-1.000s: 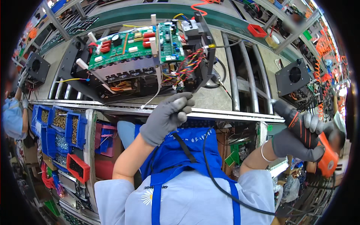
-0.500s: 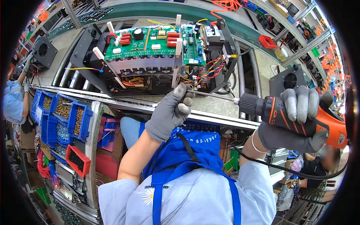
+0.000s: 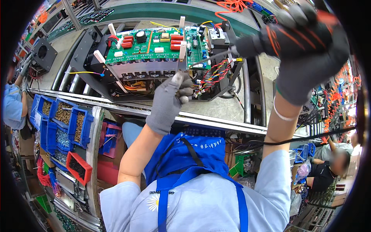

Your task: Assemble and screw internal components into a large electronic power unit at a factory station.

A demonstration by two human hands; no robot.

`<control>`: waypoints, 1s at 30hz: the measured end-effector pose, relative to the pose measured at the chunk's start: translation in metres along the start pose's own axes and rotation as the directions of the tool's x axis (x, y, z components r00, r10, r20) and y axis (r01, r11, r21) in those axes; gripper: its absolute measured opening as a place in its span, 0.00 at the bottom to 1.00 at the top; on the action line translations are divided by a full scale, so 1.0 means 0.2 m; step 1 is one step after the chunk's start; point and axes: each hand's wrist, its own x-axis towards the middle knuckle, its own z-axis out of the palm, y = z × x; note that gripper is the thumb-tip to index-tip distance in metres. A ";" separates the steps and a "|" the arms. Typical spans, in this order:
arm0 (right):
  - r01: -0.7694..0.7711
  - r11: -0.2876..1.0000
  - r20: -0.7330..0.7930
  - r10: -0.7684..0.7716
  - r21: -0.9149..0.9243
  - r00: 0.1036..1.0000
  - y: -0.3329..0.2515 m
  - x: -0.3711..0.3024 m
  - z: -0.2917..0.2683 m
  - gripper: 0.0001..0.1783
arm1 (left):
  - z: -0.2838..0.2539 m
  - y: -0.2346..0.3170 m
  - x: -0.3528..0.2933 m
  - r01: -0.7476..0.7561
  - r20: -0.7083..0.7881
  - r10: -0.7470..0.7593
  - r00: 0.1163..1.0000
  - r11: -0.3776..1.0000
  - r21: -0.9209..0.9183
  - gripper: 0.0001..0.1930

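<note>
Blue bins (image 3: pixel 88 125): well left of the left hand, holding small brass-coloured and silvery parts.
Red bin (image 3: pixel 87 173): left of the left hand, just nearer than the blue bins, with small dark parts.
Electronics unit (image 3: pixel 148 69): just beyond the left hand, green boards on top.
Left hand (image 3: pixel 168 98): fingers curled together; I cannot tell whether they pinch anything.
Wire bundle (image 3: pixel 211 78): multicoloured, just right of the left hand.
Power screwdriver (image 3: pixel 270 40): bit pointing leftward from the right hand.
Right hand (image 3: pixel 311 65): wrapped round the screwdriver.
</note>
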 end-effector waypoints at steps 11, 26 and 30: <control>0.073 0.973 -0.002 -0.075 -0.220 0.997 0.21 0.06 0.27 0.22 | 0.05 0.03 0.10 0.041 -0.102 -0.013 0.995 0.960 0.277 0.11; -0.014 0.962 0.103 0.044 -0.272 0.994 0.30 0.22 0.34 0.23 | 0.06 -0.01 0.19 -0.018 -0.135 0.052 0.989 0.971 0.240 0.09; -0.072 0.963 0.136 0.110 -0.258 0.985 0.37 0.23 0.38 0.24 | 0.03 -0.01 0.18 -0.047 -0.143 0.084 0.986 0.969 0.244 0.08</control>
